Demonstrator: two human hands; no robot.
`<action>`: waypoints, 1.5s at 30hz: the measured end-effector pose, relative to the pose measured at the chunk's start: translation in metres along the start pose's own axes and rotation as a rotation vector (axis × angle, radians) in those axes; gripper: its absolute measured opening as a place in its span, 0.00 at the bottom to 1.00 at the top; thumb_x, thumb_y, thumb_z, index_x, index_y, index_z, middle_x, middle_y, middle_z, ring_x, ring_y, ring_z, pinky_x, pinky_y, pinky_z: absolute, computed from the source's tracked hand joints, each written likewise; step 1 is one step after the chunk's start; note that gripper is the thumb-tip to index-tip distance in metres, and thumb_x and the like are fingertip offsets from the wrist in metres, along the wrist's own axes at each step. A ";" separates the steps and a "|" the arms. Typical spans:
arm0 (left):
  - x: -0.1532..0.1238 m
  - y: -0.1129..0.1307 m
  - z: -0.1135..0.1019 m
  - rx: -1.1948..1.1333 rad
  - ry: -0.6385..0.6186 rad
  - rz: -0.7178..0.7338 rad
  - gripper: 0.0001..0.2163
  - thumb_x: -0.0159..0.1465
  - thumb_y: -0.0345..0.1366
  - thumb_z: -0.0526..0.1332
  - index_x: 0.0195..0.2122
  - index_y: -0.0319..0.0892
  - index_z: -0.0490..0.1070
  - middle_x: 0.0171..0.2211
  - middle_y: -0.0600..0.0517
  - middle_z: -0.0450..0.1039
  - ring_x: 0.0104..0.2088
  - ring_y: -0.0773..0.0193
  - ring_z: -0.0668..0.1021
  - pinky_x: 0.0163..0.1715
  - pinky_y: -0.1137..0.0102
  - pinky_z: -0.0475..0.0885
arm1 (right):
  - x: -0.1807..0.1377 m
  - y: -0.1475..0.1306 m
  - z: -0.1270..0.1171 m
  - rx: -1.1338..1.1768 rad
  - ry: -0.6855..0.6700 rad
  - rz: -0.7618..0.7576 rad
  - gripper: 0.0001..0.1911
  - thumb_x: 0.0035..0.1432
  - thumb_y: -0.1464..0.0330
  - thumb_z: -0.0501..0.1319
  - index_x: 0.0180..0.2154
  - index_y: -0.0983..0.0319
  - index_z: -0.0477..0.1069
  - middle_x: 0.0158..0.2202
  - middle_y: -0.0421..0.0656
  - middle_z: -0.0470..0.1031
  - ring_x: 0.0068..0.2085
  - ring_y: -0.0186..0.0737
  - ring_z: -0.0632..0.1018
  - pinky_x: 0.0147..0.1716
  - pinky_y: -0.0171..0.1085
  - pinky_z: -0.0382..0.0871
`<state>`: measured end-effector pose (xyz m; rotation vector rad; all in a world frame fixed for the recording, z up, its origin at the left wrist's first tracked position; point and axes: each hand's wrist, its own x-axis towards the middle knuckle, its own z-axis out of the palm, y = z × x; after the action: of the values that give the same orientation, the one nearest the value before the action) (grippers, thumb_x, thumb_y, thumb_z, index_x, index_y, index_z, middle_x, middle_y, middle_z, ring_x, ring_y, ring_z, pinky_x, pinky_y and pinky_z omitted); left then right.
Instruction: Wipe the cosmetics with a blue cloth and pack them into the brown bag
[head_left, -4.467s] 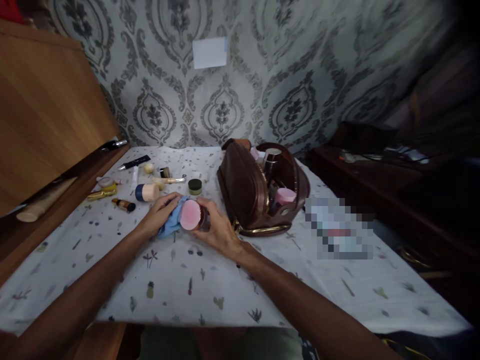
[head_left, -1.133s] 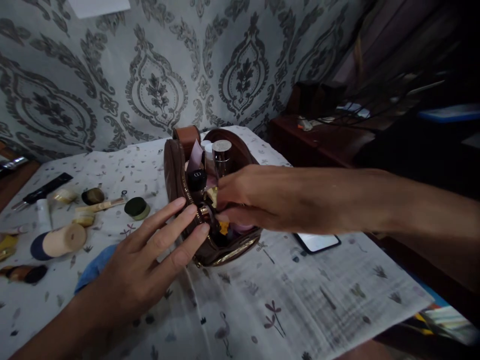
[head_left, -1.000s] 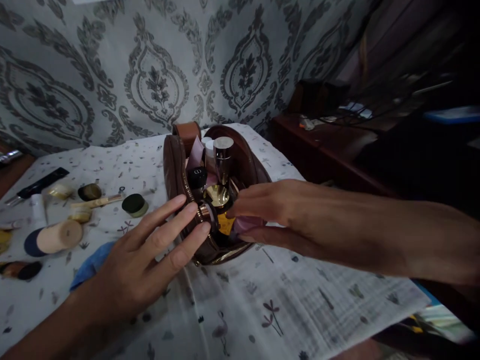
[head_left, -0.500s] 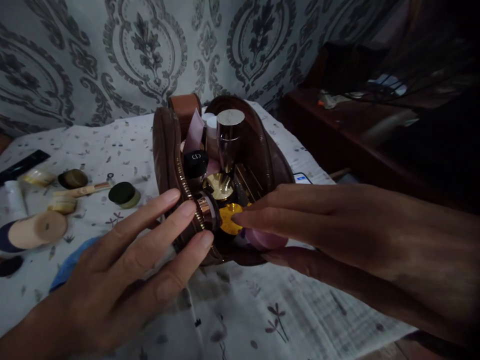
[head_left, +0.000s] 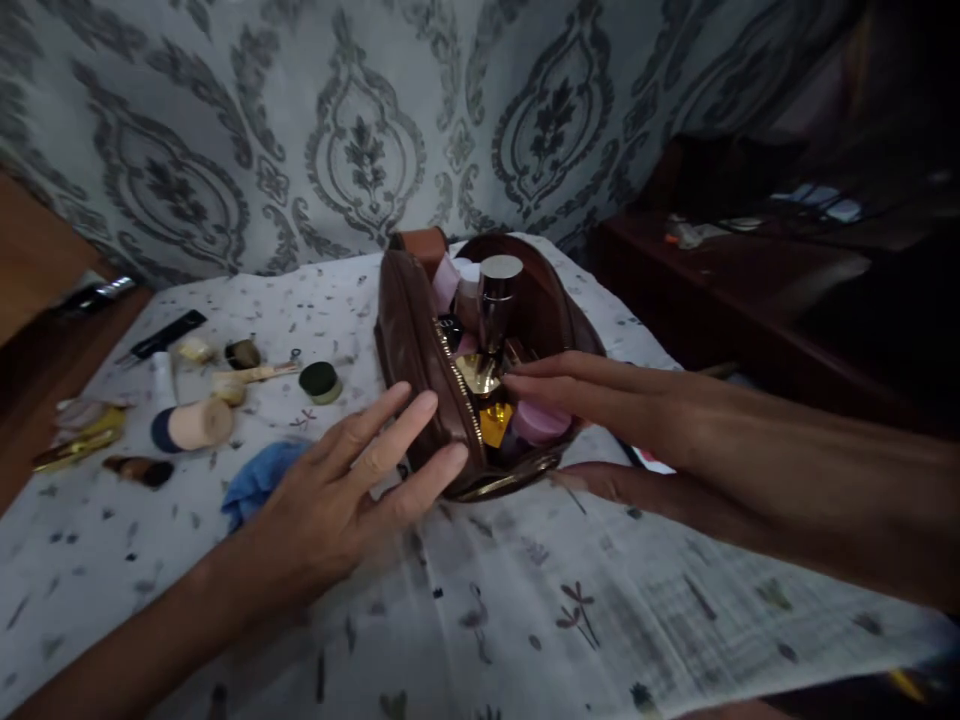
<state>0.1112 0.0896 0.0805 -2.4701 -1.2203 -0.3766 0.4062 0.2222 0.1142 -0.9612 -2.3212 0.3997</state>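
Note:
A brown cosmetic bag (head_left: 416, 345) stands unzipped on the patterned cloth. My left hand (head_left: 360, 475) rests its outstretched, spread fingers against the bag's left side, by the gold zip. Over the bag's right edge comes my right hand (head_left: 622, 410), fingers straight and reaching above the opening, thumb apart and lower near the front rim. Beneath those fingers lies a round pink item (head_left: 541, 420). Inside the bag are a yellow item (head_left: 495, 424), a shiny gold-topped container (head_left: 480, 373), a tall silver-capped bottle (head_left: 499, 300) and a pale pink tube (head_left: 445, 283).
Left of the bag lie a blue cloth (head_left: 262, 480), a dark-lidded jar (head_left: 320, 382), a beige bottle (head_left: 196, 425), a brush (head_left: 259, 373) and several other cosmetics. A phone (head_left: 654, 460) shows partly beneath my right hand. A patterned curtain (head_left: 367, 150) hangs behind.
The view has shifted, so the bag sits further right and more of the left side shows. A dark-rimmed round item at my left fingertips no longer shows. My right fingers are off the yellow item.

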 end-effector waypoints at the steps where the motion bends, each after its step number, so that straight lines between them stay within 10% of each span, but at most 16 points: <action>1: -0.007 0.000 0.001 0.016 -0.011 -0.012 0.26 0.72 0.27 0.52 0.70 0.41 0.51 0.71 0.40 0.51 0.71 0.48 0.54 0.66 0.52 0.62 | 0.002 -0.006 0.003 0.005 -0.087 -0.084 0.27 0.60 0.44 0.58 0.56 0.48 0.74 0.56 0.43 0.76 0.49 0.48 0.81 0.42 0.42 0.81; 4: -0.031 -0.004 0.009 0.070 -0.087 -0.103 0.25 0.73 0.32 0.50 0.71 0.37 0.48 0.71 0.35 0.50 0.71 0.48 0.54 0.64 0.53 0.64 | 0.003 -0.021 0.010 -0.032 -0.180 -0.262 0.29 0.65 0.48 0.55 0.63 0.50 0.65 0.61 0.47 0.71 0.54 0.52 0.79 0.47 0.47 0.81; 13: -0.110 -0.044 0.040 -0.103 -0.407 -0.434 0.27 0.73 0.50 0.47 0.69 0.42 0.56 0.69 0.38 0.57 0.69 0.49 0.61 0.64 0.52 0.61 | -0.020 -0.081 0.031 -0.038 0.169 -0.428 0.19 0.66 0.66 0.58 0.58 0.51 0.68 0.61 0.49 0.69 0.55 0.47 0.78 0.53 0.45 0.78; 20: -0.105 -0.053 0.028 -0.268 -0.368 -0.527 0.24 0.73 0.51 0.48 0.62 0.44 0.66 0.65 0.42 0.64 0.65 0.50 0.67 0.64 0.50 0.60 | -0.027 -0.129 0.091 0.252 -0.063 -0.476 0.12 0.65 0.71 0.58 0.48 0.59 0.75 0.51 0.51 0.77 0.51 0.43 0.80 0.48 0.41 0.78; 25: -0.092 -0.079 0.025 -0.314 -0.236 -0.581 0.18 0.74 0.40 0.46 0.51 0.42 0.73 0.52 0.45 0.77 0.53 0.56 0.78 0.55 0.62 0.71 | -0.002 -0.143 0.160 0.615 -0.282 -0.161 0.09 0.60 0.69 0.60 0.41 0.62 0.77 0.44 0.49 0.80 0.43 0.40 0.80 0.39 0.38 0.77; 31: -0.074 -0.115 0.049 -0.007 -0.252 -0.815 0.21 0.68 0.24 0.46 0.61 0.33 0.64 0.60 0.35 0.68 0.62 0.52 0.70 0.58 0.58 0.68 | 0.027 -0.149 0.230 1.194 -0.372 0.304 0.11 0.51 0.62 0.67 0.33 0.63 0.76 0.31 0.42 0.77 0.33 0.37 0.78 0.28 0.33 0.71; 45: -0.076 -0.114 0.058 0.317 -0.284 -0.743 0.18 0.66 0.26 0.47 0.48 0.32 0.74 0.49 0.32 0.72 0.52 0.42 0.73 0.47 0.56 0.71 | 0.014 -0.133 0.258 1.192 -0.412 0.319 0.10 0.50 0.63 0.69 0.31 0.62 0.75 0.26 0.37 0.74 0.25 0.30 0.72 0.24 0.30 0.65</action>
<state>-0.0207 0.1247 0.0212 -1.7708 -2.1161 0.0026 0.1659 0.1273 -0.0190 -0.6135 -1.6745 1.9554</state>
